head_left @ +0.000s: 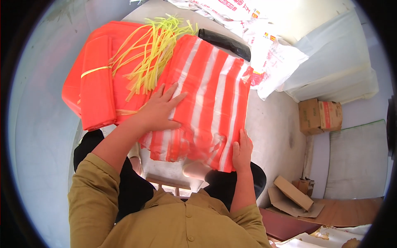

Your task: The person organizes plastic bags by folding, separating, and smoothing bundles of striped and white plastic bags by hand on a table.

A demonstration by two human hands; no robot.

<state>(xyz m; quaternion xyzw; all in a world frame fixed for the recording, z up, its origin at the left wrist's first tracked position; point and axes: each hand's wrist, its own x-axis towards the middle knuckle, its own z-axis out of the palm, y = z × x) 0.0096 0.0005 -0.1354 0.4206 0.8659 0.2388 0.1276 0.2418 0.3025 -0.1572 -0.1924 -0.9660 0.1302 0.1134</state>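
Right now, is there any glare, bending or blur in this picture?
Head view: bright light washes out the upper right, above the crumpled white sack; head view: fisheye distortion bends straight edges near the dark round border; head view: the striped plastic stack, left hand and right hand show no obvious motion blur.

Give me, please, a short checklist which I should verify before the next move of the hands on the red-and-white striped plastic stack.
1. Left hand spread flat on the red-and-white striped plastic stack: ok.
2. Right hand at the stack's right edge: ok; whether its fingers grip underneath: cannot tell.
3. Stack's near edge even: not ok, it looks crumpled and uneven.
4. Loose thin yellow plastic strips not caught under the left hand: ok, they lie beyond it.
5. Long folded red plastic bundle tied: ok, a yellow band crosses it.
6. Stack's underside flat: cannot tell, hidden.
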